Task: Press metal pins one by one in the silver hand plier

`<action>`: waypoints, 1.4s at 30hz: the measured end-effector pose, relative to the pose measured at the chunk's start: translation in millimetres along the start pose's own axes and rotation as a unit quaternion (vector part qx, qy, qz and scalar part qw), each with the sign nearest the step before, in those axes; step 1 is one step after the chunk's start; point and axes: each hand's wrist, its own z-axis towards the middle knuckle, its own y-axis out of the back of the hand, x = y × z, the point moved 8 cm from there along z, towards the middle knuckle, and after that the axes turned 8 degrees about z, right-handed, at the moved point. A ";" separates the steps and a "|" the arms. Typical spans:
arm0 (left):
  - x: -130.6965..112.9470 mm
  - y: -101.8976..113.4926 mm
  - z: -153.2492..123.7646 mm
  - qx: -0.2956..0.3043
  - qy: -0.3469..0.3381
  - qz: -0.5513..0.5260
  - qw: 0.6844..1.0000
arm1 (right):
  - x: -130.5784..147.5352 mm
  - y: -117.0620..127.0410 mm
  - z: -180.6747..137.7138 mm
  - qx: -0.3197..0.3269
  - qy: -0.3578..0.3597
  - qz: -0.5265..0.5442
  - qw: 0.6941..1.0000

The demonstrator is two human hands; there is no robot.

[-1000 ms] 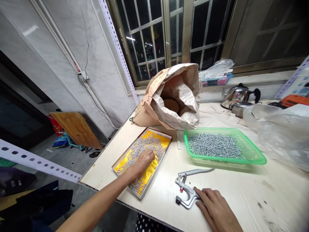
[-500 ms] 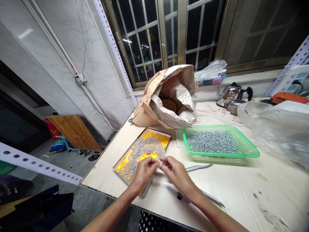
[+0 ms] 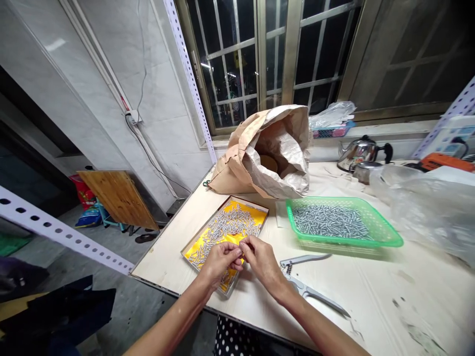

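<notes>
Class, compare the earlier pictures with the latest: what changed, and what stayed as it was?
The left hand has drawn back from the metal pieces, toward the person. The right hand let go of the pliers and moved left and forward; the two now come together over the near right edge of the tray. Whether they hold anything is unclear. The pliers, tray, green basket and paper bag stayed put.
</notes>
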 end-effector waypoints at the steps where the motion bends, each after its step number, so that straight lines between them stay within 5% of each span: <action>1: 0.4 2.5 0.8 -0.003 0.003 -0.012 1.000 | 1.3 -2.1 1.1 -0.001 0.006 0.003 1.000; 8: -7.7 16.8 -5.7 -0.050 -0.039 0.013 0.998 | -8.4 -14.1 3.1 -0.006 -0.032 0.088 0.996; 15: -1.8 13.5 -16.6 -0.001 -0.017 0.024 1.000 | -9.5 -19.0 -1.5 -0.012 -0.048 0.082 0.995; 36: 5.2 19.8 -12.1 -0.049 0.013 -0.021 0.999 | 1.5 -39.3 -12.5 -0.061 0.084 -0.103 0.989; 42: 6.2 38.4 -5.9 -0.060 0.050 -0.085 0.993 | 7.3 -31.9 11.0 -0.069 0.106 -0.104 0.986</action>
